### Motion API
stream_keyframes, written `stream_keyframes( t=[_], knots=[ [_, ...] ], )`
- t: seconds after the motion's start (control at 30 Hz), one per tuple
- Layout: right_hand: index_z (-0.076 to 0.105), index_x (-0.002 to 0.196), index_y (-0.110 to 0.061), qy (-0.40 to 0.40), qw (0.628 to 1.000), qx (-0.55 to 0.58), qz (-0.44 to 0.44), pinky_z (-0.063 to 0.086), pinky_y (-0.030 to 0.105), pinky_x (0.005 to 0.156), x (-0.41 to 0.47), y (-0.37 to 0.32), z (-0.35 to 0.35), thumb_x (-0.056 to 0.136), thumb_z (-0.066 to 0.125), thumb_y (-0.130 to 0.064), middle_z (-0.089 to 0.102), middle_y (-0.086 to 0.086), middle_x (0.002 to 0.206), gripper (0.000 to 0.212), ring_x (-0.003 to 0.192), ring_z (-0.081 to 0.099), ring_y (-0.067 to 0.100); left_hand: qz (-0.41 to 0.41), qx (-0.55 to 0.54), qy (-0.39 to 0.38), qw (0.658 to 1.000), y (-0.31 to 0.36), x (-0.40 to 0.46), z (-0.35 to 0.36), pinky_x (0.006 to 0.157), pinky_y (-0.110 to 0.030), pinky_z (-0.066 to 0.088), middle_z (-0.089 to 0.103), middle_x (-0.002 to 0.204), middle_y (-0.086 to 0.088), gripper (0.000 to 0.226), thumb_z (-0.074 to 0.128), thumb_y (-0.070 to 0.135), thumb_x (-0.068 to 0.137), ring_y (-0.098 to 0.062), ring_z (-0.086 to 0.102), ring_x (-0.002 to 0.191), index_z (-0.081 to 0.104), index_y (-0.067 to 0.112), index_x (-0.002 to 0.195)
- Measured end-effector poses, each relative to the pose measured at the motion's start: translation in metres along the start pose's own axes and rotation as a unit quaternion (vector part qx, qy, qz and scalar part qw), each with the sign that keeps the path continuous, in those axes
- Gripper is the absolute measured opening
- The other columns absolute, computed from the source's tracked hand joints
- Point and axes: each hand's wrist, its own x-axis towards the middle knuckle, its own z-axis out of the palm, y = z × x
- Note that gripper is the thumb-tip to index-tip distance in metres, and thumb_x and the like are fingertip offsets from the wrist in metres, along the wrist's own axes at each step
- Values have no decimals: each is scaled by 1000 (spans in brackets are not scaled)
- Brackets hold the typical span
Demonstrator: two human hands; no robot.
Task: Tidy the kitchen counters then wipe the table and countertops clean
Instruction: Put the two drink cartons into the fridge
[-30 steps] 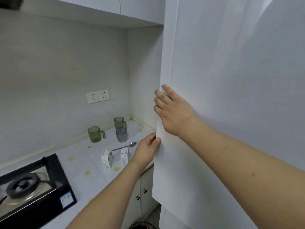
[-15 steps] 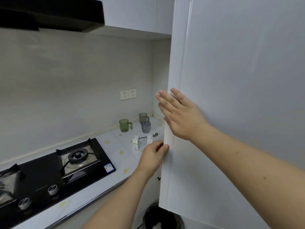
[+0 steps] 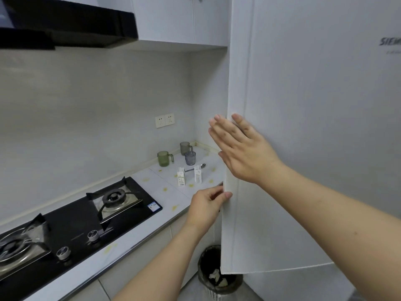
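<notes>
A tall white fridge door [image 3: 303, 148] fills the right side. My left hand [image 3: 208, 205] pinches its left edge at counter height. My right hand [image 3: 240, 148] is flat with fingers spread, at or just off the door's edge higher up. On the pale countertop [image 3: 156, 187] with yellow stains stand two small white cartons [image 3: 181, 176] [image 3: 198, 174], a spoon [image 3: 196, 167], a green mug [image 3: 163, 158], a grey mug [image 3: 185, 148] and a bluish glass [image 3: 190, 157].
A black gas hob [image 3: 82, 218] with two burners takes the counter's left part, under a black range hood [image 3: 65, 25]. White wall cupboards [image 3: 180, 18] hang above. A dark waste bin [image 3: 217, 272] with rubbish stands on the floor below the door. Sockets [image 3: 165, 120] sit on the wall.
The view has pulled back and to the left, showing more of the hob and the bin. My right hand's fingers have come off the door's edge and spread flat. My left hand keeps its grip.
</notes>
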Motion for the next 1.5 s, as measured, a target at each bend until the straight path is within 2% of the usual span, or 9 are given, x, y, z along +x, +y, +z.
stream_keyframes(
  t=[0.13, 0.3, 0.37, 0.47, 0.57, 0.67, 0.8, 0.97, 1.5],
  knots=[
    [26, 149, 0, -16, 1000, 4, 2, -1, 47, 119, -14, 1, -26, 99, 22, -31, 21, 14, 158, 59, 148, 11, 29, 4, -4, 15, 1000, 9, -26, 7, 50, -9, 30, 48, 47, 19, 41, 68, 18, 91, 0, 40, 46, 60, 35, 54],
    [19, 151, 2, -41, 999, 9, 23, -7, 48, 118, -23, -14, -53, 96, 30, -26, 14, 16, 159, 62, 149, 7, 30, -6, -26, 1, 1000, 12, -47, 10, 59, -21, 33, 49, 58, 12, 25, 72, 26, 87, -8, 40, 57, 68, 28, 62],
    [17, 151, 2, -41, 999, 12, 22, -7, 48, 118, -18, -24, -62, 96, 26, -24, 12, 16, 160, 62, 149, 6, 30, -20, -22, -29, 999, 11, -52, 4, 68, -19, 40, 63, 74, 16, 6, 74, 29, 85, -5, 55, 67, 75, 23, 83],
    [19, 151, 2, -40, 997, 39, 44, -3, 48, 119, 4, -39, -71, 94, 23, -21, 15, 17, 159, 61, 148, 10, 31, -50, 24, -60, 997, 3, -49, -24, 81, -8, 46, 70, 107, 12, 36, 73, 28, 88, 3, 64, 96, 67, 16, 121],
    [23, 150, 2, -55, 990, 94, 85, -3, 49, 118, 32, -62, -71, 92, 27, -22, 20, 17, 158, 62, 147, 13, 33, -47, 118, -31, 991, -11, -38, -70, 92, -15, 43, 66, 118, 11, 39, 68, 31, 90, -1, 60, 109, 64, 16, 127],
    [11, 151, 1, -121, 971, 161, 130, -14, 49, 116, 67, -93, -60, 92, 27, -22, 7, 17, 160, 66, 148, 0, 33, -52, 214, -14, 975, -30, -14, -129, 103, -28, 43, 62, 128, 6, 43, 63, 32, 94, -7, 57, 116, 60, 14, 133],
    [2, 152, -2, -213, 923, 254, 193, -15, 47, 118, 114, -140, -18, 95, 32, -28, -3, 14, 161, 69, 148, -11, 30, -40, 313, -5, 949, -57, 30, -203, 108, -28, 35, 50, 146, 1, 51, 57, 33, 97, -13, 48, 132, 47, 16, 145],
    [3, 153, -5, -315, 871, 333, 179, -9, 42, 120, 153, -191, 50, 95, 32, -24, 0, 10, 161, 67, 148, -9, 26, -46, 345, -25, 937, -95, 101, -257, 109, -30, 33, 46, 149, 1, 55, 56, 35, 97, -16, 44, 135, 41, 18, 148],
    [5, 154, -9, -498, 749, 394, 190, 1, 41, 120, 148, -228, 299, 94, 45, -25, 5, 7, 161, 74, 148, 6, 25, -81, 398, -166, 899, -201, 337, -238, 114, -32, 29, 32, 157, -3, 68, 59, 35, 96, -20, 33, 143, 28, 19, 154]
  ],
)
